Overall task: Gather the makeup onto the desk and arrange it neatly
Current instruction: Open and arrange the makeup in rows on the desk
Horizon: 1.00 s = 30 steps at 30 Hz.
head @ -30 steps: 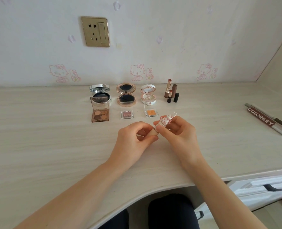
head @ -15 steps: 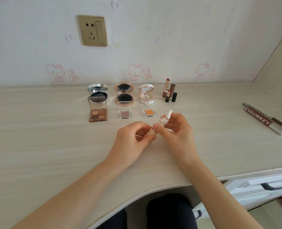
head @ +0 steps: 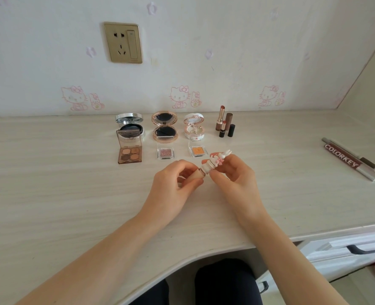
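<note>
Matt wood-grain desk (head: 72, 194); mirror-bright silver compact (head: 129, 118) (glossy).

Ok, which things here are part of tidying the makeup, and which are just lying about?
Part of the job: rabbit-capped lipstick held by left hand and right hand; silver compact; rose-gold compact; white compact; eyeshadow palette; pink eyeshadow pan; orange eyeshadow pan; standing lipsticks; COLORKEY tube off to the right.
Just lying about: wall socket; drawer handle.

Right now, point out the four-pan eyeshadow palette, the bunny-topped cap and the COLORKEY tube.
four-pan eyeshadow palette (head: 129, 154), head view, on the pans.
bunny-topped cap (head: 216, 160), head view, on the bunny.
COLORKEY tube (head: 341, 156), head view, on the lettering.
</note>
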Available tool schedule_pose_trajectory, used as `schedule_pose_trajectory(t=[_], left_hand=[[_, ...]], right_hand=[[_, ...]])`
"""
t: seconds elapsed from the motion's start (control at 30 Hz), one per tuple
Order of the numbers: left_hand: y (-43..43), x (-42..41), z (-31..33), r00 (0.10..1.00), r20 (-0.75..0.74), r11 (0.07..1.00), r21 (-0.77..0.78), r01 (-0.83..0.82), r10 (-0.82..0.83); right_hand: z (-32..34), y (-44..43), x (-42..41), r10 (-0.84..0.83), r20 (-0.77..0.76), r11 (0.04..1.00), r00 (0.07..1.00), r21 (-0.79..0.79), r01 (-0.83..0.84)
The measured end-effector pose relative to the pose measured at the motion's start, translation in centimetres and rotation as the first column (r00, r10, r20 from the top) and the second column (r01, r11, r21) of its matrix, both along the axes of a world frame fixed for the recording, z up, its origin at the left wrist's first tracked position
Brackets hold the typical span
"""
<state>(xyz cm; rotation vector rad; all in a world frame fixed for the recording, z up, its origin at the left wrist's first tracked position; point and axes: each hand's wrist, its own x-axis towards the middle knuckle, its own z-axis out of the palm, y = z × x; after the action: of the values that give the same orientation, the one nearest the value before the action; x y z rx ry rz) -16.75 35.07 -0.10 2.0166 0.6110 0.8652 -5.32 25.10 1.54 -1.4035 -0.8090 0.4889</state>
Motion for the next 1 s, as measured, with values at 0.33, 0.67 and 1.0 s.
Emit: schedule_pose_trajectory(t=[0.33,0.67,1.0], left_hand=[[-0.14,0.02,0.03,1.000,-0.024,0.999,0.036,0.011,-0.010],[-0.23,0.05,0.00,0.999,-0.031,0.999,0.040,0.010,-0.009],[-0.24,0.08,0.06,1.000,0.009,0.999,0.037,-0.011,0.011]], right_hand=[[-0.10,-0.01,-0.07,0.000,-0.095,0.999,0.995,0.044,0.004],[-0.37,0.11,-0.02,-0.034,-0.080,0.998,0.996,0.045,0.038],[-0.56,0.26,0.23,-0.033,-0.107,0.999,0.994,0.029,0.036]])
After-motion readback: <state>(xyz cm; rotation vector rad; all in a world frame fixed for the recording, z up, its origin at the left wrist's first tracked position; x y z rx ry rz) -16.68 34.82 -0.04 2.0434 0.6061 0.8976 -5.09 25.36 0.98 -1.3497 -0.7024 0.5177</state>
